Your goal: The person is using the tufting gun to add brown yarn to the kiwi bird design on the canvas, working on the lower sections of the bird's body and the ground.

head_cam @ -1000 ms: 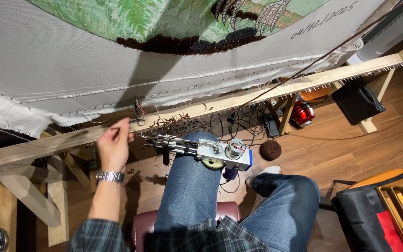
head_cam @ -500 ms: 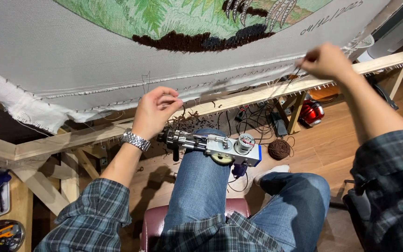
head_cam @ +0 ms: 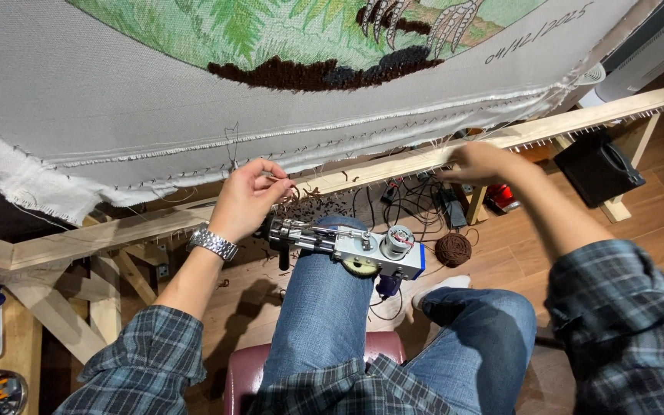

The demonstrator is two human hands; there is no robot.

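At 11 o'clock of the tufting gun [head_cam: 347, 247] on the lap, left hand [head_cam: 249, 198] pinches thin yarn [head_cam: 232, 146], fingers narrow. Right hand [head_cam: 479, 163] at 2 o'clock touches the wooden frame [head_cam: 393, 167]; finger state cannot be told.

Cloth [head_cam: 117, 100] hanging stretched over wooden frame [head_cam: 393, 165]. Left hand [head_cam: 246, 198] sitting at cloth's lower edge, right hand [head_cam: 479, 163] further right along frame. Tufting gun [head_cam: 355, 247] lying on left knee, below left hand. Yarn ball [head_cam: 453, 249] sitting on floor [head_cam: 655, 200], right of gun.
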